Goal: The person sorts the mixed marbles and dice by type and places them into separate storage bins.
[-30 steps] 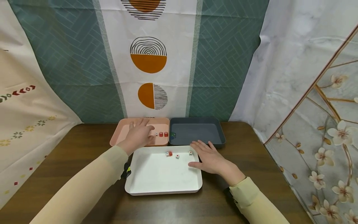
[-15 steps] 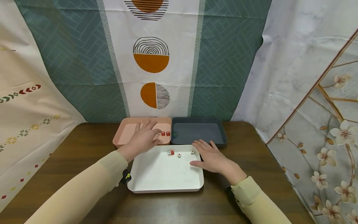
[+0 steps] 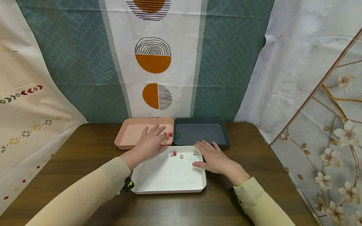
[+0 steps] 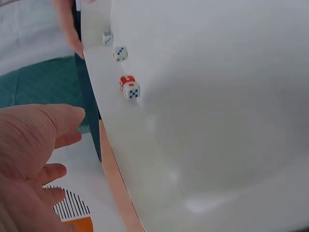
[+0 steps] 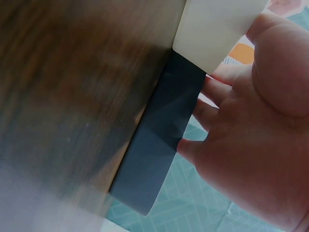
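Note:
My left hand [image 3: 150, 145] hovers over the front part of the pink tray [image 3: 131, 131], fingers spread and holding nothing. Near its fingertips a red die [image 3: 170, 134] sits in a short row of dice, partly hidden by the fingers. My right hand [image 3: 213, 159] reaches over the back right corner of the white tray [image 3: 167, 177], fingers extended, with nothing in it. Toward the back of the white tray lie a red die [image 4: 127, 81] and a white die [image 4: 131, 90] close together, plus two more white dice, one [image 3: 181, 156] near the middle and another [image 3: 194, 153] by my right hand.
A dark grey tray [image 3: 202, 131] stands beside the pink one, with small dark green and blue dice [image 3: 177, 136] in its front left corner. All three trays adjoin on a brown wooden table [image 3: 90, 147]. Patterned cloths [image 3: 226, 72] hang behind and at both sides.
My left hand has shifted right and slightly nearer over the pink tray, covering more of the row of dice. The right hand stays in place. The head view has turned a little.

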A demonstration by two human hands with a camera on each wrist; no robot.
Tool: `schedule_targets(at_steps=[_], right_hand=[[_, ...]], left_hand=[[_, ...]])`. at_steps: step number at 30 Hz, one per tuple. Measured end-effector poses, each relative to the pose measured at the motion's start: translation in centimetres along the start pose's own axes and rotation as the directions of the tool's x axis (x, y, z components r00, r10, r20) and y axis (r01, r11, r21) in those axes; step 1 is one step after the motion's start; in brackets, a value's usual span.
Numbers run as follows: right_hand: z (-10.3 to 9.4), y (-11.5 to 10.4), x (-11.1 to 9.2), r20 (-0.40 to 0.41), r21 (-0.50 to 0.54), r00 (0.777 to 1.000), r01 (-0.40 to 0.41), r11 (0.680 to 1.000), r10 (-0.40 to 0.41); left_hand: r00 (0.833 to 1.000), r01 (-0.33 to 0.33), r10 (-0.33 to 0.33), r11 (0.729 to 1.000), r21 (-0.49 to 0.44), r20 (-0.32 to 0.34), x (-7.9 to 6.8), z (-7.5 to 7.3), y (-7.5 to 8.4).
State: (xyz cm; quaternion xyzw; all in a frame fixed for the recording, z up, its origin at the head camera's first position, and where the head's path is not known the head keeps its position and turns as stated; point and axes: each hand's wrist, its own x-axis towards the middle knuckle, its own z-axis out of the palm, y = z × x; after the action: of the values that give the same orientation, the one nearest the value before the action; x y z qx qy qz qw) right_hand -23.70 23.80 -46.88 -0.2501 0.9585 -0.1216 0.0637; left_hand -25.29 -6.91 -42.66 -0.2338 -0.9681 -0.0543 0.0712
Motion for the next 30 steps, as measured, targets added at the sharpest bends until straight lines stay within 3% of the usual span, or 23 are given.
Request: schedule_targets(at_steps=[12, 21, 30], right_hand=[[-0.1, -0.1, -0.2, -0.004, 0.010, 1.000, 0.000, 1.000, 0.000], [-0.2, -0.1, -0.2, -0.003, 0.001, 1.000, 0.003, 1.000, -0.003], [-0.2, 0.0, -0.2, 0.001, -0.011, 1.000, 0.005, 1.000, -0.005]], left_hand=[[0.997, -0.072, 0.072, 0.997, 0.014, 0.009, -0.6, 0.8, 1.2], [0.996, -0.061, 0.062, 0.998, -0.021, 0.062, -0.8, 1.5, 1.6], [0.994, -0.095, 0.094, 0.995, 0.016, 0.059, -0.7, 2.2, 1.6]])
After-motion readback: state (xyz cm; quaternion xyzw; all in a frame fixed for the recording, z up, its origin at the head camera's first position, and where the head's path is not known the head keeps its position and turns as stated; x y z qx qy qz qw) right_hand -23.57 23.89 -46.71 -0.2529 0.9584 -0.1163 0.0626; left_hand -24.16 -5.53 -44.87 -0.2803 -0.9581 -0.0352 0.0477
